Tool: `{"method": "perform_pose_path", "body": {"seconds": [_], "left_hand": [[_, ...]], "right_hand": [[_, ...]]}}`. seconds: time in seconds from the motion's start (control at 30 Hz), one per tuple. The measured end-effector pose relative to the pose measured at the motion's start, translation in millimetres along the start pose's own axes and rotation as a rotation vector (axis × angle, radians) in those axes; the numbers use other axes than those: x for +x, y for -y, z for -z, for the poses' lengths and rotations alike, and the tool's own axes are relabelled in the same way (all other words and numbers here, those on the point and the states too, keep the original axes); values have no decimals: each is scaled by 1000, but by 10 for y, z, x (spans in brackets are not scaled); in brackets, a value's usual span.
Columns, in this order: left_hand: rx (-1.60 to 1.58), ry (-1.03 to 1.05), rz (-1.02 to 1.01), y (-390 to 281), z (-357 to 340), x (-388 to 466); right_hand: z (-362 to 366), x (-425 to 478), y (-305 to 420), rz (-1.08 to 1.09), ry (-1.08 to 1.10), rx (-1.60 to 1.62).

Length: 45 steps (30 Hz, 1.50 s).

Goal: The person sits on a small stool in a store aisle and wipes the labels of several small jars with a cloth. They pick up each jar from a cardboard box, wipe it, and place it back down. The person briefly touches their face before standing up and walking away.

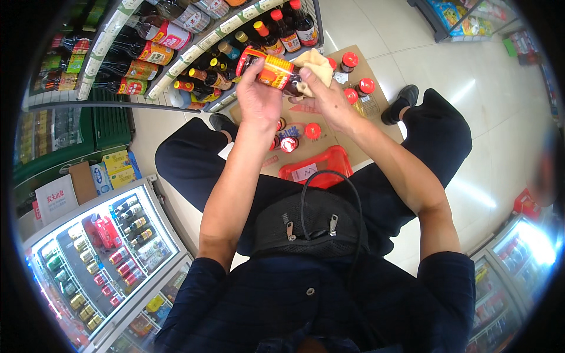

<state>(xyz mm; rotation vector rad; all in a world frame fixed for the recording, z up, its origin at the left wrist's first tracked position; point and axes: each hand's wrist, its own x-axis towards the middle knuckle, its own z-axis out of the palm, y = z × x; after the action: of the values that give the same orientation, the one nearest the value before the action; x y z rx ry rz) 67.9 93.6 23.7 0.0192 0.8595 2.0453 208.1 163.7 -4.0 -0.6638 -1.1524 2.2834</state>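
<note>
My left hand (260, 95) grips a glass jar (276, 71) with a red lid and an orange-yellow label, tilted sideways above a flattened cardboard sheet (326, 143). Pressed by my right hand (324, 95), a cream cloth (315, 68) lies against the jar's other end. Several red-lidded jars stand on the cardboard, among them one jar (313, 131) below my hands and another jar (366, 86) to the right. Close to my lap is a red plastic basket or bag (324, 172) with a pale tag; which of the two I cannot tell.
A shelf rack (190, 59) with sauce bottles (287, 35) rises at the upper left. Lit drink coolers stand at the lower left (106, 260) and lower right (512, 269). A rack of packaged goods (463, 20) is at the upper right. My shoes (399, 103) flank the cardboard on the tiled floor.
</note>
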Motion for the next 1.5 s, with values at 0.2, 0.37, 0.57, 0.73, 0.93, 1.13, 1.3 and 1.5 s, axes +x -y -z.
{"method": "perform_pose_path", "body": {"seconds": [0.2,0.37,0.57,0.73,0.93,1.13,1.3,1.5], "left_hand": [[471,162,-280,256,-149,-165],[649,213,-290,186,-99,-35],[799,110,-317,150,333,250],[909,-63,-148,417,1178,514],[1255,-136,-132,891,2084,1001],[1451,-82,-91,1130,2237,1423],[1502,-61,-67,1291,2350,1691],[1723,39,-115,1388,2561,1868]], "right_hand": [[33,-32,-70,-212,-40,413],[235,39,-134,-327,40,392],[505,90,-139,-540,12,48],[751,73,-298,-603,167,-1045],[1100,-163,-1183,-549,370,-1355],[1245,-197,-1909,-407,348,-1515],[1212,-29,-2512,-254,451,-1741],[1201,122,-2782,-336,477,-1771]]}}
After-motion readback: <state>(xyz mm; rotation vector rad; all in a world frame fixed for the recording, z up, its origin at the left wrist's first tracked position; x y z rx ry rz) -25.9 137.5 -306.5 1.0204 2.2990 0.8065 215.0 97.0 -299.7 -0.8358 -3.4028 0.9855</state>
